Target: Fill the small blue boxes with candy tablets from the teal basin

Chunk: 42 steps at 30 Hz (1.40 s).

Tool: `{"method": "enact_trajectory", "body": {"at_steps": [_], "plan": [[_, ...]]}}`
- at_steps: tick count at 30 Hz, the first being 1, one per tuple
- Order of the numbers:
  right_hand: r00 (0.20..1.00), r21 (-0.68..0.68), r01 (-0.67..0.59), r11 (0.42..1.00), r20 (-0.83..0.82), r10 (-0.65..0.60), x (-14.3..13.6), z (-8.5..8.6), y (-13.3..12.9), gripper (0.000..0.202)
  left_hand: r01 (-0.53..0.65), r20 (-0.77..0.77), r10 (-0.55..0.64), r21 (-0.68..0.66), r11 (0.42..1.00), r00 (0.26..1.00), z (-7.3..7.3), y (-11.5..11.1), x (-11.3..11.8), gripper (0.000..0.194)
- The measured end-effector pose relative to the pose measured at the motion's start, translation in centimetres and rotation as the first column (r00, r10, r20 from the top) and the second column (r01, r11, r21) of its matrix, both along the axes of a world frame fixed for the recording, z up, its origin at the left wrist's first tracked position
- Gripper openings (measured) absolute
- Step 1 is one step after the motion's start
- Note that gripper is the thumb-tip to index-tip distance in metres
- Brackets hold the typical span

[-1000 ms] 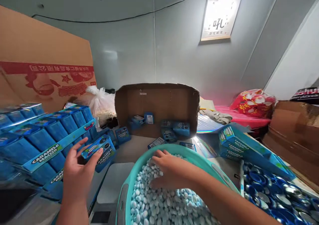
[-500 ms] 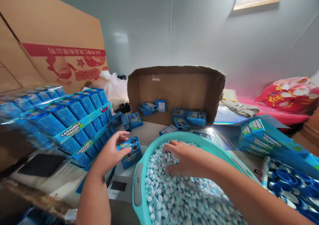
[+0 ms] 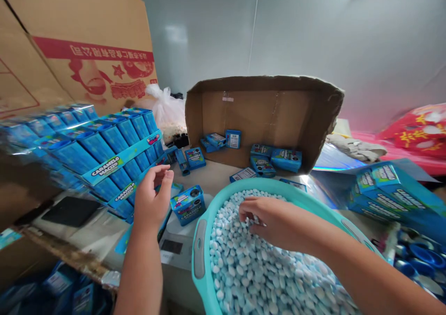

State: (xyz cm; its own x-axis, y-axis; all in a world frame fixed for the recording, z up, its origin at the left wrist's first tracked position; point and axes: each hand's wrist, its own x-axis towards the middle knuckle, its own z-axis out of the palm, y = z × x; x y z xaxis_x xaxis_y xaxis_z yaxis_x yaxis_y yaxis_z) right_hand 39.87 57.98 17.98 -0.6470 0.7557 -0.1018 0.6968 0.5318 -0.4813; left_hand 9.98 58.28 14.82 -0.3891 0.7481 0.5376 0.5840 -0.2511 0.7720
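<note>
My left hand (image 3: 155, 196) is raised just left of a small blue tin-like box (image 3: 188, 205) labelled Caramelo Macizo. Its thumb and fingers are curved with nothing between them, apart from the box. That box stands on a white digital scale (image 3: 172, 254). In the turquoise basin (image 3: 203, 226), a mass of pale blue and white candies (image 3: 251, 273) lies heaped. My right hand (image 3: 266, 219) dips into them near the far side, fingers curled towards the thumb, with a few candies showing in its grip.
Display packs of blue boxes (image 3: 101, 152) stack at left. Behind the basin, an open cardboard carton (image 3: 265, 115) lies on its side with several blue boxes. More packs (image 3: 393, 192) and blue round tins (image 3: 421, 259) sit at right. A black pad (image 3: 71, 210) lies near the table edge.
My left hand has let go of the small blue box and drawn back left, leaving it on the scale. My right hand's fingers have curled in among the candies. The view has shifted slightly.
</note>
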Motion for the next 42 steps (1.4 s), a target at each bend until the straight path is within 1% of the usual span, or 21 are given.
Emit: {"method": "enact_trajectory", "body": {"at_steps": [5, 11, 18, 20, 22, 24, 25, 26, 27, 28, 29, 30, 31, 32, 34, 36, 37, 39, 40, 42], "plan": [[1.0, -0.008, 0.018, 1.0, -0.008, -0.018, -0.1, 0.4, -0.2, 0.02, -0.033, 0.024, 0.031, 0.077, 0.996, 0.999, 0.1, 0.0, 0.2, 0.035], [0.999, 0.025, 0.034, 0.999, -0.035, -0.033, -0.2, 0.6, -0.2, 0.019, -0.091, 0.034, 0.088, 0.086, 0.992, 0.995, -0.2, 0.4, -0.6, 0.035], [0.998, 0.04, 0.063, 0.997, -0.032, -0.062, -0.6, 0.7, 0.0, 0.013, -0.096, 0.052, 0.091, 0.097, 0.991, 0.995, -0.3, 0.5, -0.8, 0.036], [0.997, 0.05, 0.069, 0.996, -0.036, -0.068, -0.6, 0.7, 0.0, 0.012, -0.08, 0.046, 0.076, 0.093, 0.992, 0.996, -0.2, 0.3, -0.7, 0.034], [0.996, 0.056, 0.082, 0.995, -0.039, -0.08, -0.7, 0.7, 0.1, 0.011, -0.007, 0.045, 0.004, 0.063, 0.998, 0.999, 0.0, -0.1, -0.6, 0.031], [0.995, 0.061, 0.092, 0.994, -0.045, -0.089, -0.7, 0.7, 0.1, 0.011, 0.152, 0.051, -0.151, -0.023, 0.988, 0.987, 0.4, -0.6, -0.5, 0.031], [0.995, 0.062, 0.094, 0.994, -0.048, -0.091, -0.8, 0.7, 0.1, 0.011, 0.251, 0.047, -0.248, -0.089, 0.964, 0.968, 0.6, -0.8, -0.4, 0.033], [0.995, 0.059, 0.094, 0.994, -0.049, -0.091, -0.8, 0.7, 0.1, 0.01, 0.345, 0.031, -0.345, -0.176, 0.922, 0.938, 0.7, -1.0, -0.4, 0.036], [0.995, 0.053, 0.093, 0.994, -0.049, -0.091, -0.8, 0.7, 0.2, 0.009, 0.414, 0.008, -0.429, -0.279, 0.867, 0.903, 0.8, -1.1, -0.3, 0.042], [0.995, 0.043, 0.094, 0.995, -0.047, -0.092, -0.8, 0.7, 0.2, 0.007, 0.445, -0.015, -0.488, -0.383, 0.809, 0.873, 0.8, -1.2, -0.2, 0.048], [0.995, 0.03, 0.093, 0.995, -0.044, -0.092, -0.8, 0.8, 0.3, 0.004, 0.445, -0.033, -0.519, -0.471, 0.762, 0.854, 0.8, -1.2, -0.2, 0.054], [0.995, 0.02, 0.094, 0.995, -0.042, -0.094, -0.8, 0.8, 0.4, 0.002, 0.426, -0.042, -0.525, -0.532, 0.732, 0.85, 0.7, -1.2, -0.3, 0.058], [0.995, 0.014, 0.097, 0.995, -0.04, -0.096, -0.8, 0.8, 0.4, 0.002, 0.404, -0.037, -0.51, -0.563, 0.721, 0.859, 0.6, -1.1, -0.3, 0.062], [0.994, 0.013, 0.101, 0.995, -0.04, -0.101, -0.8, 0.8, 0.5, 0.003, 0.389, -0.02, -0.485, -0.57, 0.724, 0.874, 0.4, -1.0, -0.4, 0.066], [0.994, 0.017, 0.106, 0.994, -0.043, -0.105, -0.7, 0.8, 0.5, 0.003, 0.369, 0.007, -0.434, -0.54, 0.756, 0.901, 0.2, -0.8, -0.7, 0.07], [0.993, 0.026, 0.107, 0.994, -0.05, -0.106, -0.6, 0.8, 0.5, 0.003, 0.308, -0.023, -0.368, -0.498, 0.81, 0.93, 0.2, -0.6, -0.9, 0.068], [0.993, 0.03, 0.109, 0.994, -0.054, -0.107, -0.6, 0.8, 0.5, 0.003, 0.246, -0.064, -0.312, -0.476, 0.844, 0.948, 0.3, -0.6, -1.0, 0.064], [0.992, 0.034, 0.112, 0.993, -0.058, -0.11, -0.6, 0.9, 0.4, 0.002, 0.072, -0.165, -0.155, -0.425, 0.902, 0.974, 0.5, -0.5, -1.2, 0.055], [0.992, 0.034, 0.113, 0.993, -0.058, -0.111, -0.6, 1.0, 0.3, 0.002, -0.016, -0.212, -0.076, -0.402, 0.915, 0.974, 0.5, -0.5, -1.3, 0.051], [0.992, 0.031, 0.114, 0.993, -0.061, -0.112, -0.6, 1.2, 0.2, 0.002, -0.162, -0.296, 0.056, -0.349, 0.923, 0.953, 0.5, -0.4, -1.6, 0.044]]}}
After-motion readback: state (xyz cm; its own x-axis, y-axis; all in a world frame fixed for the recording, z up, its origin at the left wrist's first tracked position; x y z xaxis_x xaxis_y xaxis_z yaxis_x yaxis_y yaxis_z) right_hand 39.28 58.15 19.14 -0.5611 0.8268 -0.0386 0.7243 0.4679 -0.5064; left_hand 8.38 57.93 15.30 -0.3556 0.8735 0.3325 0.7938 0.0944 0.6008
